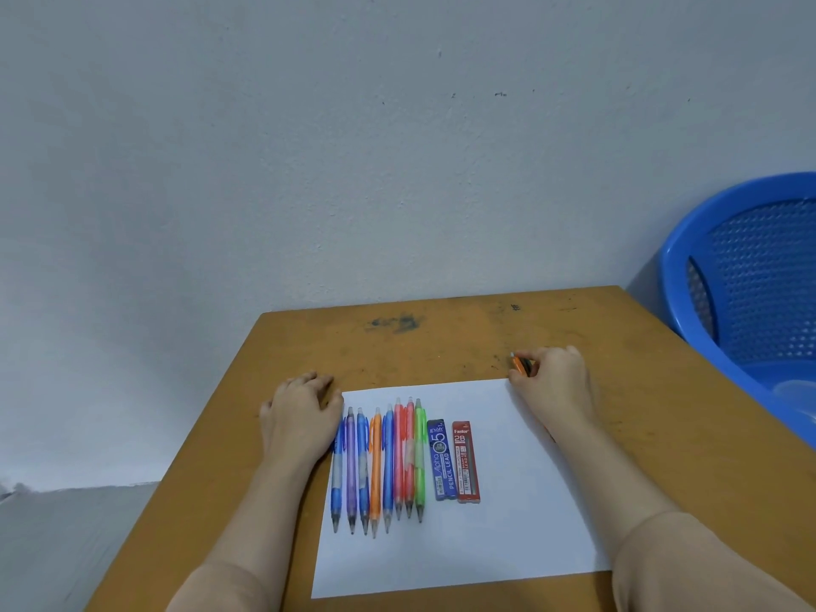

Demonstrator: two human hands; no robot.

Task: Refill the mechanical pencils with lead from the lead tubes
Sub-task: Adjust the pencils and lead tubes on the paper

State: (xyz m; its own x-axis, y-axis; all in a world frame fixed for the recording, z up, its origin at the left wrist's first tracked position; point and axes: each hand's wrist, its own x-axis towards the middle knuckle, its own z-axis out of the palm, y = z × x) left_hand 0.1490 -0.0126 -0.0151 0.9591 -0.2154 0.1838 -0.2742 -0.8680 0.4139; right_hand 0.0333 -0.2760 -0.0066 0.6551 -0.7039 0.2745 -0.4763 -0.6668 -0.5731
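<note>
Holding an orange pencil [521, 365], right hand [554, 375] rests near blue basket [759, 280].

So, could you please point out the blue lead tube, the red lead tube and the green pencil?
blue lead tube [443, 461], head view, middle of its label.
red lead tube [466, 462], head view, middle of its label.
green pencil [420, 474], head view, middle of its barrel.

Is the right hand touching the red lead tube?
Apart. Head view: bare paper lies between the right hand, gripping an orange item, and the red lead tube.
</note>
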